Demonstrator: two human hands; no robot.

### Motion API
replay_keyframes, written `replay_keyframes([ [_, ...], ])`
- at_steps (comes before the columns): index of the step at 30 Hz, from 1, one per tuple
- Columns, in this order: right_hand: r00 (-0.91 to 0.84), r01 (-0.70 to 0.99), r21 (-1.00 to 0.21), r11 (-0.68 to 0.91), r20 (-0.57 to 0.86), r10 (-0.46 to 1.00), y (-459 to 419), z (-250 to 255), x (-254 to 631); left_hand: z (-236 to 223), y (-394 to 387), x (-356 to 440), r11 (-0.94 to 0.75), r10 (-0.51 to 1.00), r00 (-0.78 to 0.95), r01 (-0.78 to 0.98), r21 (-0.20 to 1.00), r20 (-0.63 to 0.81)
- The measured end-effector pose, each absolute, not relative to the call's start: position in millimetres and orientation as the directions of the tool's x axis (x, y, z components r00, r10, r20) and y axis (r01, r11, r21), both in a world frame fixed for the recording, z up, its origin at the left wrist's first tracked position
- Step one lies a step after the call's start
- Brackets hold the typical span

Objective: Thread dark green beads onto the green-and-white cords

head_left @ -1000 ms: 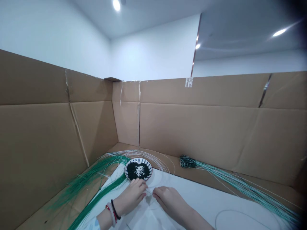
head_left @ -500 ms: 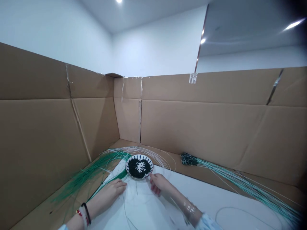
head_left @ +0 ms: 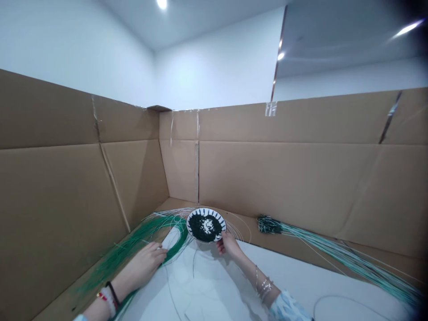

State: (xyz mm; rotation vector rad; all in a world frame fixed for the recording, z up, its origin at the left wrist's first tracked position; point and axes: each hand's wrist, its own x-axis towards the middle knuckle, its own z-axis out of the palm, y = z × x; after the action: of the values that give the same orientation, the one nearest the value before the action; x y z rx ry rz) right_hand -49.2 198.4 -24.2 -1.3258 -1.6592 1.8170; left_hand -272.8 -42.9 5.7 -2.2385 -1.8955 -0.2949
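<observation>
A shallow plate (head_left: 190,230) with a white, blue-marked rim holds many small dark pieces around a patch of bare white. My right hand (head_left: 230,244) pinches its lower right rim, and the plate looks lifted and tilted slightly toward me. On the left, my left hand (head_left: 147,263) is closed over a bundle of thin green strands (head_left: 179,243), its fingers bent together. The strands curve from under that hand up behind the plate. What lies beneath the fingers is partly hidden.
More loose green strands (head_left: 123,256) spread along the left cardboard wall (head_left: 50,214). Thin white strands (head_left: 239,232) arc behind the plate. A tied bundle of pale green strands (head_left: 317,247) with a dark end lies at right. Single wires rest on the white board (head_left: 214,290).
My right hand has moved the plate up and to the right. My left hand has shifted left, and the green strands beside it now show as a wider curve.
</observation>
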Motion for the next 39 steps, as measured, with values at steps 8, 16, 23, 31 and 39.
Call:
replay_keyframes([
  [8,-0.428,0.383,-0.883,-0.270,-0.429,0.796,218.8,-2.3,-32.4,8.8,-63.3,-336.9,0.047,0.961,-0.021,0.995,-0.089,0.275],
  [16,-0.386,0.348,-0.891,-0.292,-0.420,0.822,227.8,-1.9,-16.3,-64.2,-91.3,-276.5,-0.060,0.902,0.154,0.970,-0.236,0.404],
  [23,-0.389,0.302,-0.911,-0.281,-0.387,0.836,228.8,3.6,-6.1,-43.2,-109.3,-316.4,-0.007,0.874,0.120,0.972,-0.235,0.470],
  [31,-0.379,0.306,-0.910,-0.279,-0.385,0.841,223.6,6.8,2.0,-11.1,2.8,-209.4,0.067,0.977,-0.068,0.998,0.013,0.202],
  [39,-0.438,0.277,-0.941,-0.193,-0.303,0.846,221.0,6.1,24.6,-23.9,58.3,-190.1,0.270,0.961,-0.276,0.930,0.251,-0.010],
])
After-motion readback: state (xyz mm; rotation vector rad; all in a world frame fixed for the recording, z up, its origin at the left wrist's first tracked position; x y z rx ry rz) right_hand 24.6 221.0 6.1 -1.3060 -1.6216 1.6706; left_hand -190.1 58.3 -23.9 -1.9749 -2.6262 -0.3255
